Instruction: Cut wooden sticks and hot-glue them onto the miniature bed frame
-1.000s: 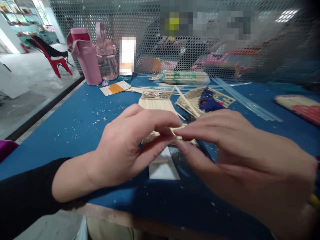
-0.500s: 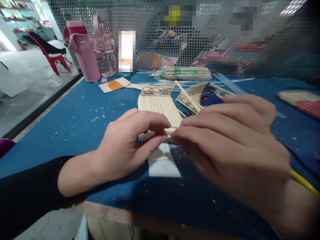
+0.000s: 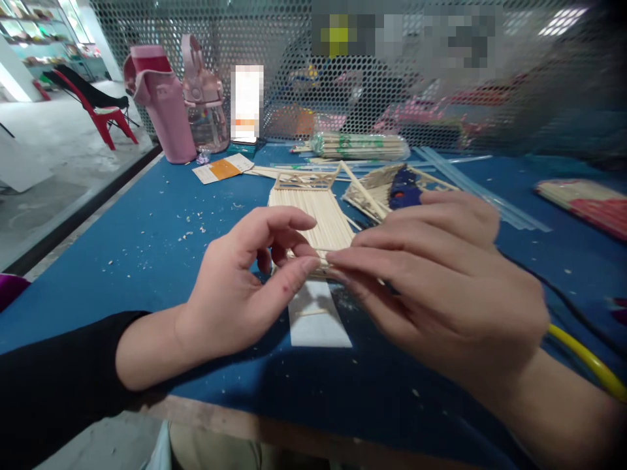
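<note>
My left hand [image 3: 230,281] is curled at the near end of a model made of pale wooden sticks [image 3: 313,212], its thumb and a finger closed, index finger raised. Opposite it, my right hand [image 3: 450,281] pinches with thumb and fingertips. A thin wooden stick [image 3: 327,249] runs between the fingertips of both hands; its ends are hidden by the fingers. Under the hands lies a white paper strip [image 3: 318,329] with a short stick piece [image 3: 311,312] on it. Beyond my right hand rests a dark blue glue gun [image 3: 405,186], partly covered.
On the blue table [image 3: 147,261] stand a pink bottle [image 3: 166,117], a clear bottle [image 3: 208,121] and a lit phone [image 3: 246,104]. Bagged sticks [image 3: 362,145], clear glue sticks [image 3: 480,189] and a red-and-white packet [image 3: 588,205] lie around. A yellow cable [image 3: 588,359] passes by my right wrist. Perforated mesh [image 3: 284,78] rises behind.
My left index finger has lifted away from the thumb. My right hand has shifted slightly left, uncovering more of the clear glue sticks.
</note>
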The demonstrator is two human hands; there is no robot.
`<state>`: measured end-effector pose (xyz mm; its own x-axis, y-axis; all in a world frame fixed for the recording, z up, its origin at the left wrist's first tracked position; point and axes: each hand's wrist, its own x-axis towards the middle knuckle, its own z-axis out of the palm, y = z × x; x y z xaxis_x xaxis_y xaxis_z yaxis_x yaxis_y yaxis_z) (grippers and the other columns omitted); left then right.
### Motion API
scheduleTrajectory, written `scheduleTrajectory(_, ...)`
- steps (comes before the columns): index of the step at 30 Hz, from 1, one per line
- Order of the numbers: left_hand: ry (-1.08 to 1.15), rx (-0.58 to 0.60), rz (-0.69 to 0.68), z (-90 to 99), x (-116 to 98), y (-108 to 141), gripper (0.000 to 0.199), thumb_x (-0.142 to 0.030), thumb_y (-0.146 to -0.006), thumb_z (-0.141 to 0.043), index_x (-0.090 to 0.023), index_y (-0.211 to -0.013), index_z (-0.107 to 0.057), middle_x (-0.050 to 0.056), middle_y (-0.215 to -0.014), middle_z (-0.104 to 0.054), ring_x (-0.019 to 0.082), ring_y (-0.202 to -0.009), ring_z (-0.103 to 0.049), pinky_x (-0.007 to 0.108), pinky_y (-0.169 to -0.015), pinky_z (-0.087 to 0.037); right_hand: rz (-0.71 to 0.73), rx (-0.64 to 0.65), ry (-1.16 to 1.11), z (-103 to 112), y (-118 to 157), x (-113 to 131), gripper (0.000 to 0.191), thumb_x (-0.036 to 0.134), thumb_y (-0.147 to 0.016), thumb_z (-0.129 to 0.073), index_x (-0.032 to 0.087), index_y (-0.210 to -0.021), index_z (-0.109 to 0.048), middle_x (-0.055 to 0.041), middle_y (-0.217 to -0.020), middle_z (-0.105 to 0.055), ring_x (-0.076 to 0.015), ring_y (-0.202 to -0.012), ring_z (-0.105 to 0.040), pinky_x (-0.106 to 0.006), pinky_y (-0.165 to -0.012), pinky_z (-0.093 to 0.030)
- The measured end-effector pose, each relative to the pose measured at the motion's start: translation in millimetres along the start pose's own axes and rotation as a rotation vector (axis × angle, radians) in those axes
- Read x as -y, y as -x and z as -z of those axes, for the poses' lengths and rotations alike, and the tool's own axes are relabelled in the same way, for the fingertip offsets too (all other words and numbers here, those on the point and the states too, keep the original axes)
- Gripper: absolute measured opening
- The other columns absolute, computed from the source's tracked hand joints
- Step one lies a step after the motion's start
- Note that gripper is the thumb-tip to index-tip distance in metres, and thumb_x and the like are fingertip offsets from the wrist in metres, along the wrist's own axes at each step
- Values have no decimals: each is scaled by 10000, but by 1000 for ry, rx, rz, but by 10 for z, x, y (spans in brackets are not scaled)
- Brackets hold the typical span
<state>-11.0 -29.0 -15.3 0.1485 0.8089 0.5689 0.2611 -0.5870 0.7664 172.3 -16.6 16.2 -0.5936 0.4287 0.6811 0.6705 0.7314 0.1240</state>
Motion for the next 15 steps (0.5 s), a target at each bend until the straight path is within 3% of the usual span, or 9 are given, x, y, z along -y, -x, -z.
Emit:
scheduleTrajectory(7, 31, 33, -5, 5, -34, -6, 173, -191, -837, -598, -215, -1006, -569, 19, -835, -674, 142, -740, -647, 257, -623, -507, 71, -38, 18, -42, 46, -67, 90, 230, -850, -560, 237, -838, -649, -13, -761, -697, -191, -798, -600, -411, -864, -377)
scheduleTrajectory(12, -73, -162, -2, 50, 42, -54, 279, -126, -801, -565, -208, -1066, -536, 37, -943, -615, 155, -831, -595, 278, -668, -491, 133, -51, 97, -115, 59, -154, 58, 199, -846, -574, 216, -822, -623, -6, -757, -693, -195, -786, -586, -435, -886, -356)
scheduleTrajectory(15, -104, -26, 90, 65, 88, -89, 361, -101, -730, -576, -180, -1076, -515, 47, -1000, -574, 165, -892, -548, 294, -705, -474, 180, -65, 141, -148, 57, -165, 58, 179, -828, -598, 228, -807, -621, 18, -749, -696, -188, -775, -586, -435, -915, -339)
